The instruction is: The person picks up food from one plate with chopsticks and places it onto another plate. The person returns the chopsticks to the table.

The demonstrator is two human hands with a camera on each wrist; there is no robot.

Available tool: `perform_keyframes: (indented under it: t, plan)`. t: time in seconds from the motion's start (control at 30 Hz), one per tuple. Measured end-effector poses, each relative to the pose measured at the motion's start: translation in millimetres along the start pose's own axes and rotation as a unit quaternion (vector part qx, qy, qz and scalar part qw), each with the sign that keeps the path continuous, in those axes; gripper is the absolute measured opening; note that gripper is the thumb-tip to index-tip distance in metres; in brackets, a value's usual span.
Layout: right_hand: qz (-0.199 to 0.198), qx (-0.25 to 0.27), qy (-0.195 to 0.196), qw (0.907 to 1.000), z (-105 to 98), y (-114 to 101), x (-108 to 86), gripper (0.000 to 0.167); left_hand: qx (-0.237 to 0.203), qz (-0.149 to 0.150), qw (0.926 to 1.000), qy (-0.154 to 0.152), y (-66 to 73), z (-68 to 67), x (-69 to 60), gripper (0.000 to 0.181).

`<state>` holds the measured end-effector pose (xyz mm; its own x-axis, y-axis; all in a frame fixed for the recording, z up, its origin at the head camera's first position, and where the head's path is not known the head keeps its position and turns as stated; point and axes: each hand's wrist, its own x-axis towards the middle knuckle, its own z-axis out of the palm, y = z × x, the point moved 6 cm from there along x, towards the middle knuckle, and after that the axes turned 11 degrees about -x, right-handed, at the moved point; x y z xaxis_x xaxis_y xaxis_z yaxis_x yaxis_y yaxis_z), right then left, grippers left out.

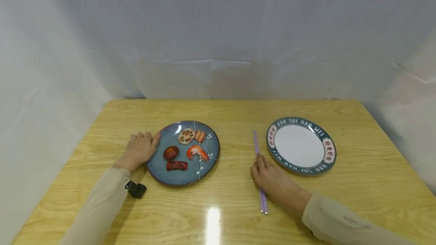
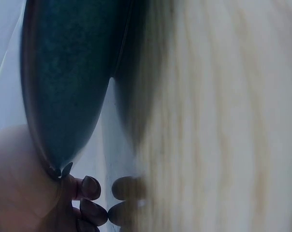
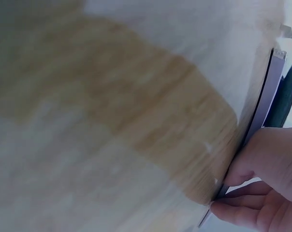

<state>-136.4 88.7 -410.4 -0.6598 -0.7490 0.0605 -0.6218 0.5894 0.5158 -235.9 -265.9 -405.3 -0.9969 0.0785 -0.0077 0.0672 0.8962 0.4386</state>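
Observation:
In the head view, a blue plate [image 1: 160,167] stands on the left, bearing a lotus root slice [image 1: 186,136], a small orange-brown piece [image 1: 200,136], a shrimp [image 1: 197,152], a brown mushroom-like piece [image 1: 171,152] and a dark red strip [image 1: 176,166]. My left hand [image 1: 139,149] holds this plate's left rim, thumb over the edge; the left wrist view shows the fingertips [image 2: 91,187] low beside it. Purple chopsticks [image 1: 263,201] lie on the table. Around their middle, my right hand [image 1: 272,180] pinches them between thumb and fingers, as the right wrist view also shows.
A white plate [image 1: 299,146] with a dark green lettered rim sits just right of the chopsticks. Both plates stand on a wooden table [image 1: 235,116]. Pale cloth [image 1: 218,41] hangs behind the table and at its sides.

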Motion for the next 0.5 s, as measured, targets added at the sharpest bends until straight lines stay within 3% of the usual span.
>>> perform_keyframes:
  t: [0.2, 0.5]
  plan:
    - [0.005, 0.018, 0.014, 0.9997, -1.8, 1.0, -1.6, 0.037, 0.001, -0.003, 1.0, -0.003, 0.4, -0.8, 0.3, 0.058]
    - [0.002, 0.033, -0.001, 0.9994, -4.6, 1.0, -3.7, 0.038, -0.001, -0.007, 0.9999, -0.011, -1.4, 0.8, -0.2, 0.059]
